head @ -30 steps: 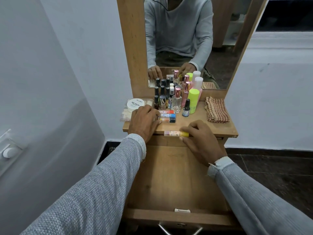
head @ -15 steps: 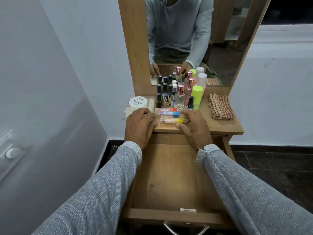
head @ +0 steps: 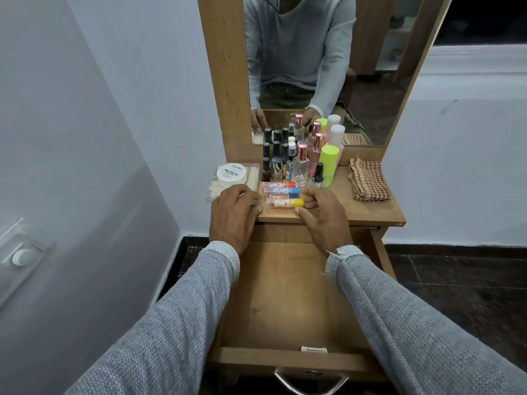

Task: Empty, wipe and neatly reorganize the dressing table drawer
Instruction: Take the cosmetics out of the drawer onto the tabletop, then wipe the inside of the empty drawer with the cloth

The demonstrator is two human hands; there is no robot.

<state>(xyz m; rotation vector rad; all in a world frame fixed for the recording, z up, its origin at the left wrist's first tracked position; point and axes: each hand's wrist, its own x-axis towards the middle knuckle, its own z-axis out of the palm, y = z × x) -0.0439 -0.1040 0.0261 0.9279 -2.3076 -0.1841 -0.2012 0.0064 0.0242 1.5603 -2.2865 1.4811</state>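
We're pressing our right hand [head: 325, 216] against the yellow-capped tube [head: 284, 203], fingers curled at its cap end, thumb lying along the tabletop [head: 368, 212] edge just below it; whether it's actually pinched or just nudged, we can't tell. Our left hand [head: 233, 213] is sitting on the front-left edge of the top, fingers loosely bent, tips touching the tube's other end and overlapping the clear plastic box [head: 212, 192]. Nothing gripped there.

The tube is lying sideways as the nearest of a stack of four: red-capped tube [head: 279, 184] furthest, blue-capped tube [head: 281, 190] next, then a dark-capped one mostly hidden.

A white nail polish jar [head: 231, 175] is resting on the box. Behind the tubes we're seeing dark-capped nail polish bottles [head: 271, 163], a clear perfume bottle [head: 301, 166] with a pink cap, a neon-green bottle [head: 328, 165] and a pink bottle [head: 336, 138] against the mirror [head: 313, 67]. A checked cloth [head: 368, 182] is lying crumpled at the right, well apart from the bottles.

The drawer [head: 288, 303] is standing pulled out below our wrists, bare wood floor showing, metal handle [head: 310, 383] at the front.
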